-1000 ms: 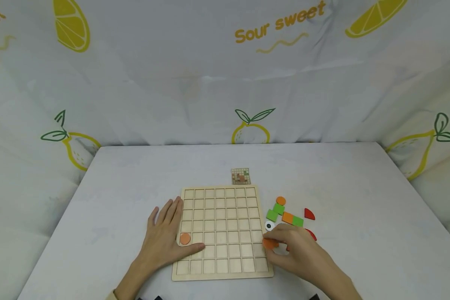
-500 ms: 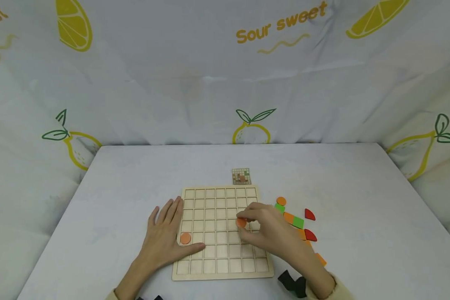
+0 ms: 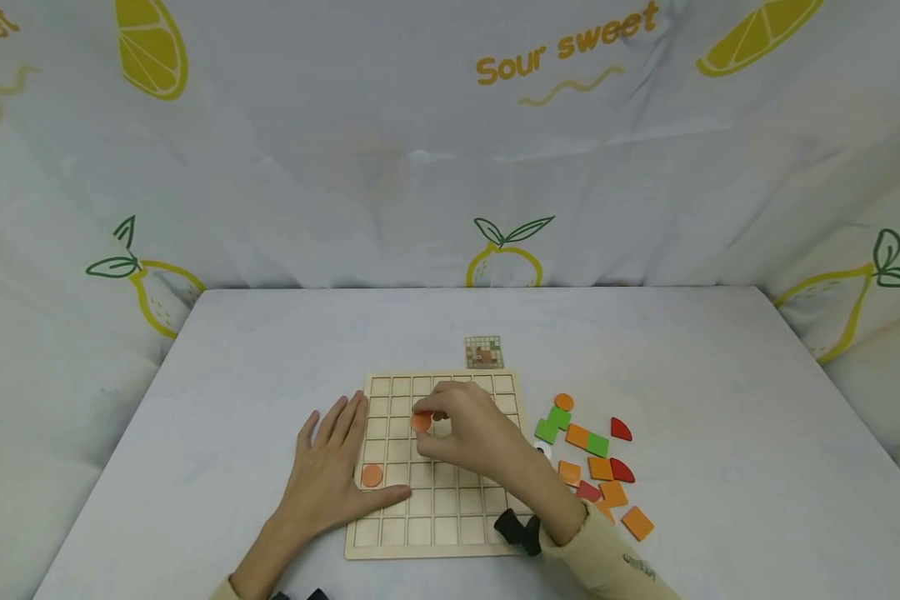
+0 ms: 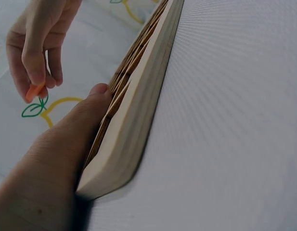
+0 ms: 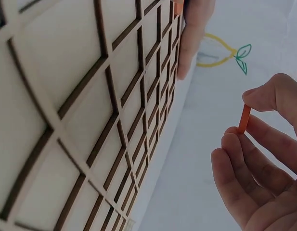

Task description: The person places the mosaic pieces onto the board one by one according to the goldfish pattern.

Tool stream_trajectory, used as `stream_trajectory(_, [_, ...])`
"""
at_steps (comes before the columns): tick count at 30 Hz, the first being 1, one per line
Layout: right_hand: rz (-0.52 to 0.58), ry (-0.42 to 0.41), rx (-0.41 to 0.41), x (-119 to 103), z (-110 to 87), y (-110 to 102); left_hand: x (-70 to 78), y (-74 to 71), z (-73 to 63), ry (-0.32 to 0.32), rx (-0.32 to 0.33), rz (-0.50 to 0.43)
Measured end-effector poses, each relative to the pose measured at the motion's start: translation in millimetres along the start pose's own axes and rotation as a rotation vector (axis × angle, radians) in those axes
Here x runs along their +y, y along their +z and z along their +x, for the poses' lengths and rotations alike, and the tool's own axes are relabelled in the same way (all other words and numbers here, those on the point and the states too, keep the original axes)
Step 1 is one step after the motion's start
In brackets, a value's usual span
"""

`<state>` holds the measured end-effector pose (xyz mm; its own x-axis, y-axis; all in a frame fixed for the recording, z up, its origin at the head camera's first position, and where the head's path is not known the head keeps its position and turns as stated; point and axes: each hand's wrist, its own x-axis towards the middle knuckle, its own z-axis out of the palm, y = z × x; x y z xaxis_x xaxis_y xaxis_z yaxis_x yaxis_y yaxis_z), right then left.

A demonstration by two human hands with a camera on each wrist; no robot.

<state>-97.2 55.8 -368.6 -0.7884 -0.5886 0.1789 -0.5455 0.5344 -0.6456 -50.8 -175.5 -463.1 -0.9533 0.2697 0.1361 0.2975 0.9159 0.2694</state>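
Observation:
A square wooden grid board (image 3: 446, 552) lies on the white table. My left hand (image 3: 326, 479) rests at its left side, fingers straight along the edge and thumb over the lower left cells; the left wrist view shows that thumb (image 4: 97, 94) against the rim. My right hand (image 3: 468, 429) holds an orange disc (image 3: 421, 422) above the upper left part of the board. In the right wrist view the disc (image 5: 244, 118) is seen edge-on, pinched between thumb and fingertips. Another orange disc (image 3: 372, 475) sits in a cell of the left column, beside the left hand.
Right of the board lie loose pieces: an orange disc (image 3: 564, 402), green squares (image 3: 547, 431), orange squares (image 3: 637, 523), red quarter-rounds (image 3: 621, 429) and a partly hidden eye disc (image 3: 543, 450). A small pattern card (image 3: 483, 352) lies behind the board. A lemon-print cloth (image 3: 330, 167) hangs behind.
My right hand has carried the orange disc from the pieces at the board's right edge leftward and away from me over the board. My left hand stays in place.

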Motion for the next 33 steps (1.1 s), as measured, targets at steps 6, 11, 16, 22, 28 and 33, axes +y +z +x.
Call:
stream_trajectory(6, [-0.033,0.002,-0.076,-2.2,19.2,15.5,-1.5,-0.8,-1.2,0.036,0.017,0.003])
stream_trajectory(11, [-0.012,0.007,-0.109,-3.9,31.7,26.7,-3.6,-2.3,-2.5,0.052,-0.025,0.003])
stream_trajectory(16, [-0.003,0.04,-0.126,-5.2,40.5,36.6,-4.8,-2.3,-3.4,0.079,-0.003,-0.003])
stream_trajectory(22, [-0.013,0.079,-0.152,-5.9,48.9,44.9,-5.4,-1.8,-3.6,0.083,0.007,0.002])
stream_trajectory(28, [-0.03,0.111,-0.177,-7.1,54.2,51.1,-4.5,-3.0,-3.8,0.075,0.001,-0.004])
stream_trajectory(33, [-0.048,0.128,-0.179,-8.0,55.0,53.8,-3.7,-3.2,-3.7,0.076,0.002,-0.004])
